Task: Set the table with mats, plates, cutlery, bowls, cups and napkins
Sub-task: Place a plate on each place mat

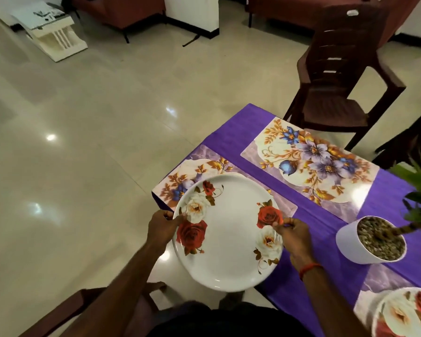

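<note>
Rose-print plate (229,235) held level over near-left mat (178,183), partly past desk (231,139) edge. Left hand (162,229) and right hand (293,235) pinch opposite rims, thumbs on top. Plate looks rigid, glossy, probably slick and breakable; rim grip suits it. Far mat (309,164) bare. Second plate (404,314) near right.

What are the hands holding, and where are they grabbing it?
Both hands hold one white rose plate by its rim: the left hand on the left edge, the right hand on the right edge, over a floral mat.
</note>
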The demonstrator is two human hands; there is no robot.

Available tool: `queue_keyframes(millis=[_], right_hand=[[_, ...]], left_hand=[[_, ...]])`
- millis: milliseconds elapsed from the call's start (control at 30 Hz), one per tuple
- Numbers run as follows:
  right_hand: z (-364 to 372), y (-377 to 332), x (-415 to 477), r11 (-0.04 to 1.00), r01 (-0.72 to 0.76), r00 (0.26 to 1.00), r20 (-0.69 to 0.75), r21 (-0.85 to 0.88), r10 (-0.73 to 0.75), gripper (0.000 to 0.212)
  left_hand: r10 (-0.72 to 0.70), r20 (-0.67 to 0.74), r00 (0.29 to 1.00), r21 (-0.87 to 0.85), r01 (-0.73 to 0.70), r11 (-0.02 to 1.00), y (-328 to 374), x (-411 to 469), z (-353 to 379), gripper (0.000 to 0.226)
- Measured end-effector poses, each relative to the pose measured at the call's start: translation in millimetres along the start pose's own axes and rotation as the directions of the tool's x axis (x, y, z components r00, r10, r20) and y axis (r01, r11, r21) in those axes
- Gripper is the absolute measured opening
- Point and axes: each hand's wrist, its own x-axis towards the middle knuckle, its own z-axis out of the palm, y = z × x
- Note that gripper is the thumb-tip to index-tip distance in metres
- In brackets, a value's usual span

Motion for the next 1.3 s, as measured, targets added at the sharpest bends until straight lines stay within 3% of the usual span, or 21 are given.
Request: queue_keyframes(millis=[133, 433, 633, 800, 1000, 1300], right_hand=[[17.8, -0.9, 13.2, 0.997, -0.033, 0.999, -0.014, -0.076, 0.032, 0.023], [53.1, -14.8, 22.4, 0.994, -0.108, 0.99, -0.096, -0.014, 0.107, 0.016], [80.0, -21.8, 16.0, 0.985, -0.167, 0.96, -0.221, 0.051, 0.174, 0.011], [103.4, -19.1, 18.9, 0.974, -0.213, 0.921, -0.319, 0.072, 0.225, 0.012], [120.5, -20.3, 17.6, 0.955, -0.29, 0.873, -0.392, 0.062, 0.291, 0.022], [125.7, -22.0, 25.3, 0.95, -0.311, 0.851, -0.448, -0.013, 0.273, 0.025]], left_hand=[[0.009, 0.042, 0.999, 0.03, -0.01, 0.999, 9.2, 27.2, -3.7, 0.021], [-0.024, 0.232, 0.972, 0.038, 0.015, 0.999, 37.1, 96.4, -17.3, 0.027], [0.013, 0.363, 0.932, 0.13, -0.065, 0.989, 61.9, 144.5, -14.5, 0.018], [0.121, 0.44, 0.89, 0.2, -0.229, 0.953, 66.8, 188.6, -4.6, 0.007], [0.081, 0.516, 0.853, 0.227, -0.227, 0.947, 72.2, 220.5, 2.5, 0.015], [0.064, 0.557, 0.828, 0.287, -0.265, 0.921, 77.8, 237.1, 12.9, 0.011]])
